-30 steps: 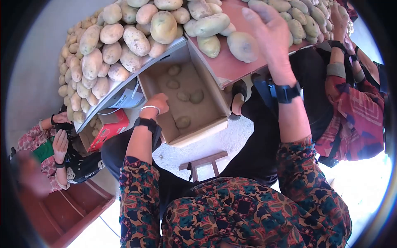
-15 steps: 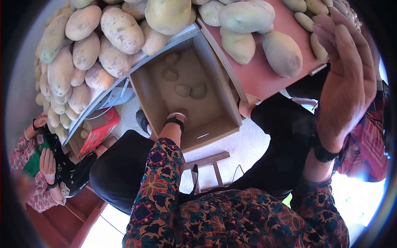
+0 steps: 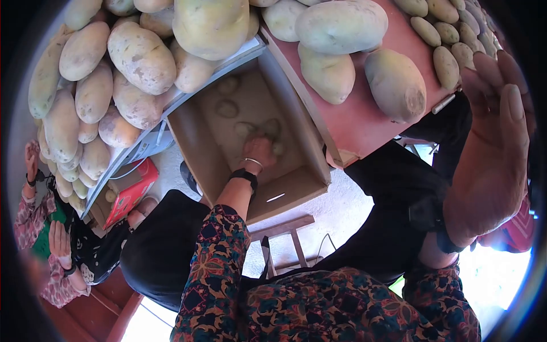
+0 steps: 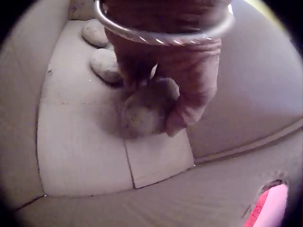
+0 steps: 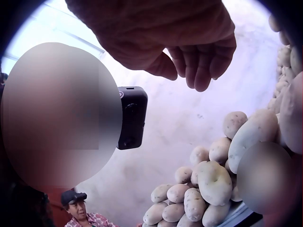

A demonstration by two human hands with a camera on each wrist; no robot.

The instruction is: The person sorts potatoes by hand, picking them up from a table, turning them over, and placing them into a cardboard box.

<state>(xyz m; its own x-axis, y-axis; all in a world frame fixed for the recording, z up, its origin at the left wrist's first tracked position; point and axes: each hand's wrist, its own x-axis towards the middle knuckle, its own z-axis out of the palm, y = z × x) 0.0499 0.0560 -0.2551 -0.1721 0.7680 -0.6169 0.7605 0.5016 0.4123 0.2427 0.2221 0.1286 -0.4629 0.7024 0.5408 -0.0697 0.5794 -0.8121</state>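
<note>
My left hand (image 3: pixel 260 149) reaches down into an open cardboard box (image 3: pixel 296 185). In the left wrist view its thumb and fingers pinch a small round potato (image 4: pixel 147 113) close over the box floor. Further potatoes lie on that floor, two of them (image 4: pixel 106 65) (image 4: pixel 95 33) just beyond the fingers. My right hand (image 3: pixel 490 154) is raised at the right, fingers extended and loosely bent, with nothing in it. The right wrist view shows the same hand (image 5: pixel 189 47) in front of a pale wall.
A heap of large potatoes (image 3: pixel 142 57) fills the table at left. A few big ones (image 3: pixel 342 27) lie on the red tabletop (image 3: pixel 364 134), with more potatoes (image 3: pixel 447 62) beyond. A red carton (image 3: pixel 134 185) stands below. Another person's hand (image 3: pixel 60 245) shows at left.
My left hand has gone from the box's left side down inside, then farther in, and now holds a potato. My right hand has moved rightward, away from the potatoes on the red tabletop.
</note>
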